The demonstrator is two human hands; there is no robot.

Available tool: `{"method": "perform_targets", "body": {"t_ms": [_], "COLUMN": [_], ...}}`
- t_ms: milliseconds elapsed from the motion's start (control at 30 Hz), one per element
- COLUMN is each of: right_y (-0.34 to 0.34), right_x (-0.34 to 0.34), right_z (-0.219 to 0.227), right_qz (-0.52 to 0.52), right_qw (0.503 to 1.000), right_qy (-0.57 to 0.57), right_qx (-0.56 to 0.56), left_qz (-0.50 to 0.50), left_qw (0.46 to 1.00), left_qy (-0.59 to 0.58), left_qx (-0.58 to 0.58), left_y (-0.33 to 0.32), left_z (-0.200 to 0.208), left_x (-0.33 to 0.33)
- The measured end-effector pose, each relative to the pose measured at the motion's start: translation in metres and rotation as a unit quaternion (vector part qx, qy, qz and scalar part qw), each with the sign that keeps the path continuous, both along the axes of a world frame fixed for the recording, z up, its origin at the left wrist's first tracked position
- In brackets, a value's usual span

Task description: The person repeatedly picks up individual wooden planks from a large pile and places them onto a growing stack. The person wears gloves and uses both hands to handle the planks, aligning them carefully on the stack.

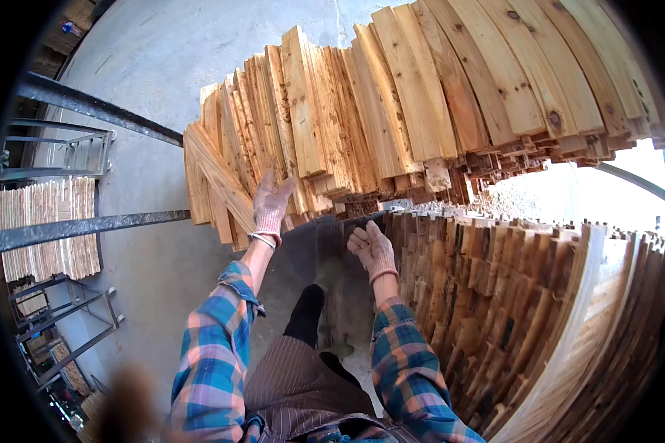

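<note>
My left hand (271,203), in a pale work glove with a reddish cuff, is at the near ends of a stack of wooden boards (414,96). Its fingers are spread and hold nothing; whether they touch the wood I cannot tell. One board (220,173) lies slanted across others at the stack's left end, just left of that hand. My right hand (374,249), gloved alike, hangs in the gap between this stack and a second wood stack (480,295) on the right. Its fingers are curled in, the thumb raised, with nothing visible in them.
Two dark metal bars (89,227) run leftward from the board stack. Further left, a smaller pile of boards (48,225) sits among metal frames (74,317). Grey concrete floor (148,184) lies below. A blurred brown shape (129,402) shows at lower left.
</note>
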State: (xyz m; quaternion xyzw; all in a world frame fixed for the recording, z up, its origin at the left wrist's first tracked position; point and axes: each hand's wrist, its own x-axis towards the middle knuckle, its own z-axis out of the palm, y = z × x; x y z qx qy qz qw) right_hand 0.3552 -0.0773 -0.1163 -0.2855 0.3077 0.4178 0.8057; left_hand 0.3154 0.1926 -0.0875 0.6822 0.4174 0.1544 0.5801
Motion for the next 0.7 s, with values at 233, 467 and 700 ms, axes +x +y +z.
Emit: {"method": "perform_targets", "body": {"t_ms": [233, 467, 700], "right_y": [0.067, 0.105, 0.119], "right_x": [0.044, 0.05, 0.056], "right_z": [-0.092, -0.054, 0.045], "right_qz": [-0.072, -0.123, 0.174], "right_qw": [0.982, 0.987, 0.94], "right_qy": [-0.129, 0.019, -0.226], "right_qx": [-0.12, -0.104, -0.185], "left_qz": [-0.133, -0.101, 0.007], "left_qw": [0.957, 0.962, 0.989], "left_qy": [0.141, 0.162, -0.045], "left_qx": [0.218, 0.195, -0.141], "left_y": [-0.005, -0.024, 0.02], "left_z": [-0.012, -0.006, 0.107], "left_x": [0.072, 0.08, 0.102]}}
